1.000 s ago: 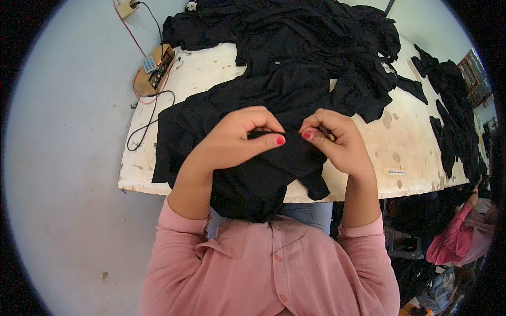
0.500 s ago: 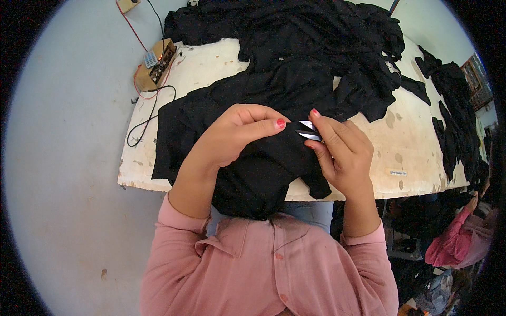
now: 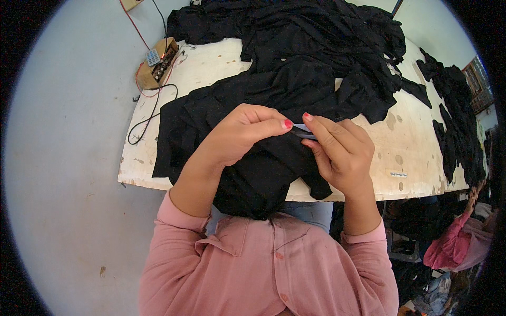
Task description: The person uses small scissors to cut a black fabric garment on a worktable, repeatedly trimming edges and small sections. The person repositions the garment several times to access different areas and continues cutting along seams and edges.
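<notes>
Black cloth is pinched between the thumb and fingers of my left hand, and the rest of it hangs over the table's near edge. My right hand is closed around small metal thread snips. Their blades point left and lie close together, with the tips right by my left thumb at the pinched cloth. My fingers hide the snips' handle. Whether a thread lies between the blades is too small to tell.
A pale, stained table carries a heap of black garments at its far side. At the far left stands a wooden box with wiring and a loose cable. Another person's pink sleeve shows at the lower right.
The blades of the snips have come together from a wider gap. My right fingers have squeezed and shifted slightly left, and my left thumb has moved a little right, nearer the tips.
</notes>
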{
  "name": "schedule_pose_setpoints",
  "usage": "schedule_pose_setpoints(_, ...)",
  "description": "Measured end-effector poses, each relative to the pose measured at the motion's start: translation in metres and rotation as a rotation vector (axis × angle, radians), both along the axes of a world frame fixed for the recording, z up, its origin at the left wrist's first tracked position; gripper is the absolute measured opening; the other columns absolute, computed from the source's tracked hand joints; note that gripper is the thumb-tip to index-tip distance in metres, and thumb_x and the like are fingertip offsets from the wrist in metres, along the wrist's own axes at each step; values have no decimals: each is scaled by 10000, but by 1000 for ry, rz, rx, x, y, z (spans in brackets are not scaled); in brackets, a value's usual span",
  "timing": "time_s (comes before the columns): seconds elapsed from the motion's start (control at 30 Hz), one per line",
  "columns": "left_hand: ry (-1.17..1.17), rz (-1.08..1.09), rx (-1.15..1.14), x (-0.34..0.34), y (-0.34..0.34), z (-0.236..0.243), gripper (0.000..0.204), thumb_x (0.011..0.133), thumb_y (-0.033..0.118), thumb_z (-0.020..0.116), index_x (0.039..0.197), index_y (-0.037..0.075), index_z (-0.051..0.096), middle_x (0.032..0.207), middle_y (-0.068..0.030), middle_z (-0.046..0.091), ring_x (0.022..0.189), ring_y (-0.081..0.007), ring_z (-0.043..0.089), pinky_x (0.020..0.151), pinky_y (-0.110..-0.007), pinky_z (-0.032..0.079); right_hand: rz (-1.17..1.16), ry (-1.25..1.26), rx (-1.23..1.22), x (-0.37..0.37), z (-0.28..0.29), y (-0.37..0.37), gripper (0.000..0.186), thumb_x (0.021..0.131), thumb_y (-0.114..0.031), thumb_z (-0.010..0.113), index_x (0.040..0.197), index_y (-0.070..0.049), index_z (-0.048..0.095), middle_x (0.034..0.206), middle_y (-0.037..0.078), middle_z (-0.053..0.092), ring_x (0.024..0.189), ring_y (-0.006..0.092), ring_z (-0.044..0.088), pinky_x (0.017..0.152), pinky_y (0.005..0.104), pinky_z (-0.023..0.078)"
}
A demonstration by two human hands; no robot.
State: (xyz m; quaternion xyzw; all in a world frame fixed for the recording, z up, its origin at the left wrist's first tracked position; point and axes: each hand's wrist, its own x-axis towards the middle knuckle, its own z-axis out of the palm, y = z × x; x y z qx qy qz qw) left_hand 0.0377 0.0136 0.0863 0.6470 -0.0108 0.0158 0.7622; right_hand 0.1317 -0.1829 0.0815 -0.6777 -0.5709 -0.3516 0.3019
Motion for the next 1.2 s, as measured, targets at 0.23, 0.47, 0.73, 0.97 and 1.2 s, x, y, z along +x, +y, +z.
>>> schedule_pose_setpoints(0.23,60,-7,-97,1,4,-3,211,861,154,647,973,-17,702,930,-64,687,886,-102,607,827,-226,440,-36,-71,-11,-1,3,0,398,685,-148,752,1077,-107,689,940,-8,686,586,132,507,498,259,400)
schedule_pose_setpoints(0.47,69,-25,-97,3,5,-4,217,846,151,649,966,-22,701,934,-75,691,885,-112,612,829,-228,437,-35,-127,-16,-1,4,1,352,683,-130,741,1031,-102,707,931,-20,689,574,112,498,469,247,381)
schedule_pose_setpoints(0.73,102,-10,-131,3,4,-2,208,844,146,648,946,-27,701,928,-80,692,886,-116,614,837,-231,433,-47,-173,-33,0,3,0,348,678,-124,733,1024,-106,710,932,-22,690,581,101,509,467,244,373)
schedule_pose_setpoints(0.97,93,19,-120,4,0,-2,176,836,165,650,894,8,704,873,-43,689,828,-97,614,805,-230,428,-48,-206,-25,0,3,0,346,682,-136,732,1025,-107,710,924,-17,688,598,100,528,479,241,372)
schedule_pose_setpoints(1.2,103,2,-129,7,-1,-5,188,843,171,645,901,2,703,871,-43,690,828,-95,612,807,-228,428,156,283,142,-2,4,2,388,653,-102,786,1024,-65,682,803,87,642,636,191,576,557,279,433)
